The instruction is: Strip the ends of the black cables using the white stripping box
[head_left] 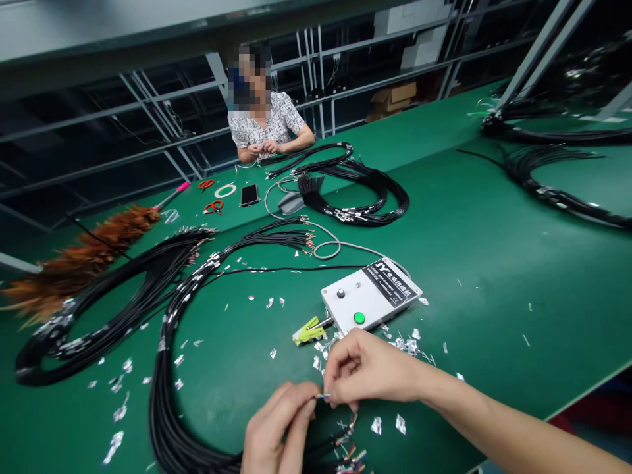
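Note:
My left hand and my right hand meet near the table's front edge, both pinched on the stripped end of a thin wire. The wire belongs to a black cable bundle that loops away to the left. More stripped, coloured wire ends fan out just below my hands. A white control box with a green button and a yellow-green clip on its left lies just beyond my right hand.
Silver foil scraps litter the green table. Other cable loops, a feather duster, scissors and a phone lie further back. A person sits at the far side, hands together.

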A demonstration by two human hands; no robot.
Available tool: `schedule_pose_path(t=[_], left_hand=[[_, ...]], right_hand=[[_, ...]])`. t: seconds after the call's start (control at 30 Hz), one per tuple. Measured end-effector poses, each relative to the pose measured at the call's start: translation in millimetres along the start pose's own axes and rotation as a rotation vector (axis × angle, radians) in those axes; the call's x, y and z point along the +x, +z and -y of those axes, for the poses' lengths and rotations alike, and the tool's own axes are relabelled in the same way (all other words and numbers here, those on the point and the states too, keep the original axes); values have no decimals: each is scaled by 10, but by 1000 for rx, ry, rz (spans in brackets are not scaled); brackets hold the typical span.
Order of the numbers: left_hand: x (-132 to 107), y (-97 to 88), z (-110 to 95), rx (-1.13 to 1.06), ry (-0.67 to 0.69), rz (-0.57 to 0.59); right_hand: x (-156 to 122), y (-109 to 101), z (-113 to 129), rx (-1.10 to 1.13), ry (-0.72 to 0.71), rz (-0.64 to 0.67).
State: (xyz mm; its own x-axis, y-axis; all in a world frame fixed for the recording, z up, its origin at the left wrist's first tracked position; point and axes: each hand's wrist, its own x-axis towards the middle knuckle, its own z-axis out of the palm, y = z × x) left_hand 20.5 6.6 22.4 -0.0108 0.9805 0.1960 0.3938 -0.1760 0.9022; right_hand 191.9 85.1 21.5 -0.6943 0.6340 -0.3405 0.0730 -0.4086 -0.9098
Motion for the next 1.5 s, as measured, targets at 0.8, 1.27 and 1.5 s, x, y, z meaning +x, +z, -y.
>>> schedule_pose_path(t=[0.8,1.27,1.5], left_hand=[[21,49,210,-301,-228,97],[5,194,112,-455,-450,-116],[-82,136,285,-170,-226,-89]], right_hand=[[37,260,-202,280,71,-100],[63,211,-203,101,48,-68],[-59,155,-124,-542,-160,-194]])
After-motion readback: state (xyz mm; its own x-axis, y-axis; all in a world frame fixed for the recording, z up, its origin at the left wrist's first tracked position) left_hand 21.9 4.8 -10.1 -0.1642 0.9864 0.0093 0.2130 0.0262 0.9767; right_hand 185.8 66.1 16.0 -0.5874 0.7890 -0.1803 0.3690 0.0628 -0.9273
